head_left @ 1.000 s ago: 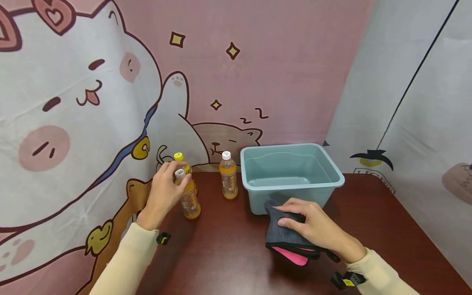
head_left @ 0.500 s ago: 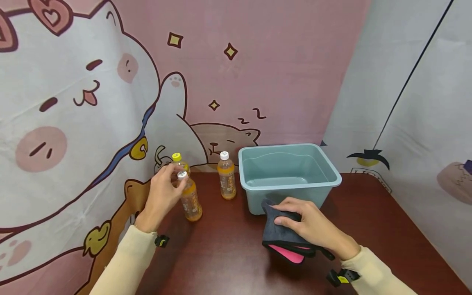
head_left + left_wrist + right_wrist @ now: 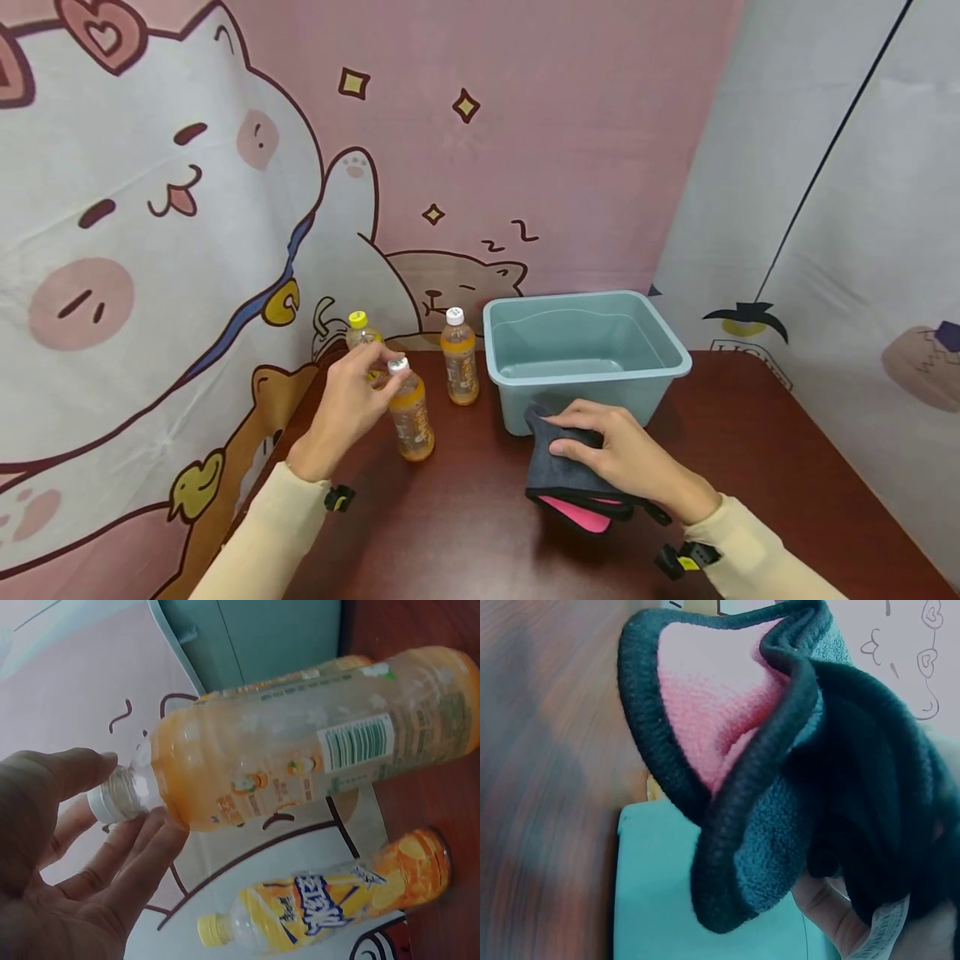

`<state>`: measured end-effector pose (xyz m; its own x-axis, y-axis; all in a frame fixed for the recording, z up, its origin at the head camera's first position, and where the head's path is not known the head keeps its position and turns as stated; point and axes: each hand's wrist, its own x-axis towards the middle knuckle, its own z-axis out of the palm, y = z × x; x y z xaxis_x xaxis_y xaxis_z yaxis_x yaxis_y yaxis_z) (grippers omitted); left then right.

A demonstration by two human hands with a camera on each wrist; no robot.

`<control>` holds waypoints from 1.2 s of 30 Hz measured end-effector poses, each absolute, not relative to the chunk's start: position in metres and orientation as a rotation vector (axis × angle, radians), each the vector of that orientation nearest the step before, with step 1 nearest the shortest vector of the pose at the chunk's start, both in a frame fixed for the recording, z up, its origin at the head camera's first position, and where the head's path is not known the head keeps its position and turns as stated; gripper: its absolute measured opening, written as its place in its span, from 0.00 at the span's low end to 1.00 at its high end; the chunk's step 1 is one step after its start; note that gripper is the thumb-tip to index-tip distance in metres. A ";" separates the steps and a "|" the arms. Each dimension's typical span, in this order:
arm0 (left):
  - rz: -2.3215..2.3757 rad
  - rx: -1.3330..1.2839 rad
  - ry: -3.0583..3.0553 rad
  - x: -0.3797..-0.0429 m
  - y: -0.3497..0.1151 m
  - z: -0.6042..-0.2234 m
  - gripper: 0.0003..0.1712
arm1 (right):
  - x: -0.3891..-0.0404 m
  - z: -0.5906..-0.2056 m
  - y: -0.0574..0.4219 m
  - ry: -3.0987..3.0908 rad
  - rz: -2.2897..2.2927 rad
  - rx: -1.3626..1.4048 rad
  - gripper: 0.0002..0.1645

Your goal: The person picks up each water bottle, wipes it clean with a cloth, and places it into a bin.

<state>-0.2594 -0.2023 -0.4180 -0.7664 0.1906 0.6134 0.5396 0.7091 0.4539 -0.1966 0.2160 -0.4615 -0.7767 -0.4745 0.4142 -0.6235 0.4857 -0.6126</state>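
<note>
My left hand pinches the neck of a clear plastic bottle with a white cap and orange print, thumb on one side and fingers on the other. I cannot tell whether its base touches the table. Behind that hand stands a yellow-capped drink bottle, partly hidden in the head view. Another white-capped bottle stands upright further back. A folded cloth, dark grey outside, pink inside, with black edging, is gripped by my right hand just in front of the blue-green tub.
The blue-green plastic tub stands at the back right of the dark red-brown table, its inside bare. Behind the table hangs a pink and white cartoon backdrop, which also runs along both sides.
My left hand has carried the white-capped bottle right and a little nearer, away from the yellow-capped one. My right hand keeps hold of the cloth in nearly the same place.
</note>
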 end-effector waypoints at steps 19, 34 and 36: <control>-1.053 -0.869 -2.452 -0.240 -0.161 -0.416 0.21 | -0.205 -0.455 0.194 -2.498 1.128 0.981 0.22; -1.117 -1.084 -2.434 -0.230 -0.130 -0.417 0.20 | -0.210 -0.435 0.169 -2.537 1.028 0.872 0.23; -1.116 -1.109 -2.427 -0.229 -0.126 -0.417 0.21 | -0.212 -0.434 0.168 -2.540 1.030 0.856 0.23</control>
<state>-0.2293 -0.1259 -0.4174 -0.6796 0.5382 0.4985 0.7288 0.4173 0.5429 -0.2115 0.1684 -0.4337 -0.7892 -0.4223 0.4459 -0.6136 0.5726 -0.5437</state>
